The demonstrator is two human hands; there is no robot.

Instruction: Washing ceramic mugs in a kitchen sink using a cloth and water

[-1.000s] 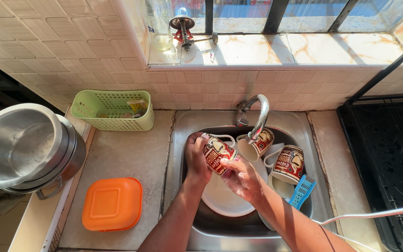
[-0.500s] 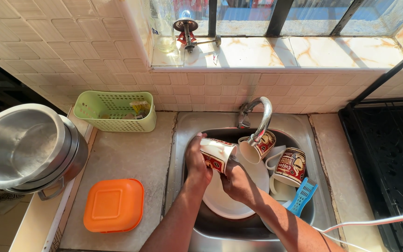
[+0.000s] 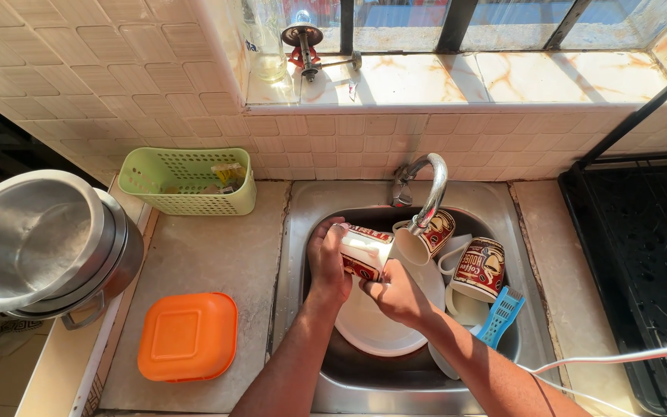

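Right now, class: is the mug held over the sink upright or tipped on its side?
Tipped on its side. The mug lies roughly level between the left hand and right hand, above the white plate.

The right hand [image 3: 397, 293] hides the mug's [image 3: 364, 252] mouth — the pots [image 3: 36, 243] run past the left edge.

Counter, my left: green slotted basket [image 3: 187, 181] against the tiled wall; orange lidded container [image 3: 187, 336] near the front edge
Far left: stacked steel pots [image 3: 40, 243], open side up
Sink basin: white plate [image 3: 384, 324], two further printed mugs [image 3: 484, 266], blue brush [image 3: 501, 315]
Tap: curved steel spout [image 3: 426, 193] over the basin
Windowsill: glass bottle [image 3: 260, 38], small red-and-metal tool [image 3: 306, 46]
My right: black rack [image 3: 642, 262]
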